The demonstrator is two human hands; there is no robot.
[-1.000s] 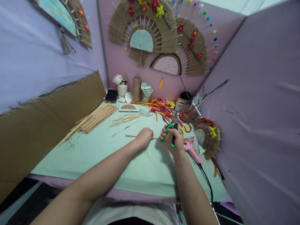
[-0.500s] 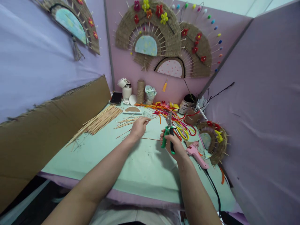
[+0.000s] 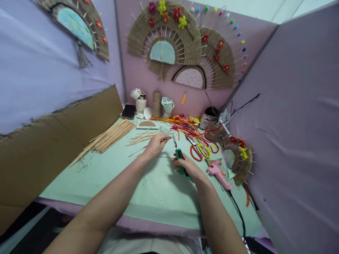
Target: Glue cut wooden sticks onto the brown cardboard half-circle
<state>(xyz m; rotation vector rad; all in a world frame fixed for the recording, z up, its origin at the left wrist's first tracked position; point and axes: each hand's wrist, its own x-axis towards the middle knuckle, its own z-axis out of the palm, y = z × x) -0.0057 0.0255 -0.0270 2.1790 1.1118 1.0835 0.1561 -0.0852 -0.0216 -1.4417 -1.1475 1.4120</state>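
Currently, the right hand [image 3: 189, 168] is gripping the green-handled cutters [image 3: 180, 160] just left of the pink glue gun [image 3: 218, 173]. Its fingers are wrapping fully round both handles and squeezing them together, and the blades are pointing away from the person. The left hand [image 3: 156, 143] is reaching further left of the glue gun and slightly beyond it, with fingers drawn together and pointing toward the cutter tips; whether they are pinching one of the loose sticks [image 3: 143, 135] cannot be told. A single thin stick [image 3: 165, 157] is lying on the green mat [image 3: 159, 197] between the two hands, left of the glue gun. Red-handled scissors [image 3: 194, 151] are lying just beyond the glue gun, touching the heap of coloured pipe cleaners [image 3: 197, 132]. A small woven fan [image 3: 235, 158] is sitting just right of the glue gun. The large bundle of bamboo sticks [image 3: 108, 135] is lying far left of the glue gun, well apart from both hands
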